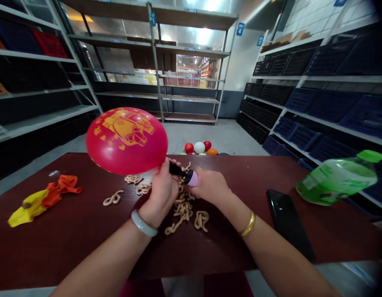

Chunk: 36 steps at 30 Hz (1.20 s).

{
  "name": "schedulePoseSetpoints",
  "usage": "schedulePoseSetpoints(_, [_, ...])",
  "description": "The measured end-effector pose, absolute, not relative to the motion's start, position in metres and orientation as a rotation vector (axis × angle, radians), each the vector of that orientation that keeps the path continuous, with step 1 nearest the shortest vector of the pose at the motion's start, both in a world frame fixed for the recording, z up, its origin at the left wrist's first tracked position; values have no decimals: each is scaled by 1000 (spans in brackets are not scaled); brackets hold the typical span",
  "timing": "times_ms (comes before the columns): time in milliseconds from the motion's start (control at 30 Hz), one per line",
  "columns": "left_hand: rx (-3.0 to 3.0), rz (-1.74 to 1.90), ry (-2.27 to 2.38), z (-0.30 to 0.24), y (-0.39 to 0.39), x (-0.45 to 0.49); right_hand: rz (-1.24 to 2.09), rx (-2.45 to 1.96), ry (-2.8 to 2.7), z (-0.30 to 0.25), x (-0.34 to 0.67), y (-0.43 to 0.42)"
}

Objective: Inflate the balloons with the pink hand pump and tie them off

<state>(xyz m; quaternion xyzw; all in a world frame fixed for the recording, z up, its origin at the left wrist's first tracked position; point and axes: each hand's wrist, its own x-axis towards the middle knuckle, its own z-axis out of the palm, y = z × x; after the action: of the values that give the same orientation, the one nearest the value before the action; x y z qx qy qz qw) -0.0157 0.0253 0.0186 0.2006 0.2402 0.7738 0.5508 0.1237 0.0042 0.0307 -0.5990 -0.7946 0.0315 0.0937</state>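
Note:
A pink-red inflated balloon (126, 142) with a yellow printed picture and small hearts is up on the left, above the table. My left hand (163, 187) is closed around its neck, where it meets the black nozzle of a hand pump (194, 180). The pump's lilac end shows beside my right hand (212, 186), which is wrapped around its body and hides most of it. Below both hands, tan twisted strands (184, 210) lie in a loose heap, with smaller bunches to the left. Whether they are rubber bands I cannot tell.
Limp yellow and orange balloons (44, 202) lie at the table's left. To the right are a black phone (288, 220) and a green-capped bottle (338, 179) of green liquid. Inflated balloons (199, 147) show beyond the table's (240, 243) far edge. Shelves (191, 99) and crates surround it.

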Motion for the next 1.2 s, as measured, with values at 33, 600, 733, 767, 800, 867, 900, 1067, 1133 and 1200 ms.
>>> schedulePoseSetpoints(33, [486, 1826, 578, 22, 29, -23, 100, -1792, -2362, 32, 125, 5])
schedulePoseSetpoints(600, [590, 1814, 612, 28, 41, -54, 24, -1646, -2449, 24, 147, 17])
schedulePoseSetpoints(733, [581, 1768, 638, 16, 34, -26, 69, -1595, -2430, 21, 141, 14])
schedulePoseSetpoints(767, [583, 1762, 649, 12, 32, -20, 77, -1599, -2422, 20, 140, 13])
schedulePoseSetpoints(800, [583, 1767, 661, 9, 31, -14, 82, -1604, -2414, 21, 139, 12])
schedulePoseSetpoints(867, [571, 1777, 669, 2, 29, -6, 92, -1607, -2396, 22, 137, 10])
schedulePoseSetpoints(900, [568, 1775, 658, 0, 29, -4, 97, -1607, -2388, 23, 137, 9])
schedulePoseSetpoints(1067, [583, 1762, 645, 1, 30, -10, 137, -1661, -2368, 26, 134, 6])
schedulePoseSetpoints(1133, [580, 1751, 623, 8, 33, -20, 146, -1690, -2356, 27, 134, 7])
schedulePoseSetpoints(1200, [571, 1765, 596, 17, 39, -34, 143, -1705, -2351, 27, 135, 9])
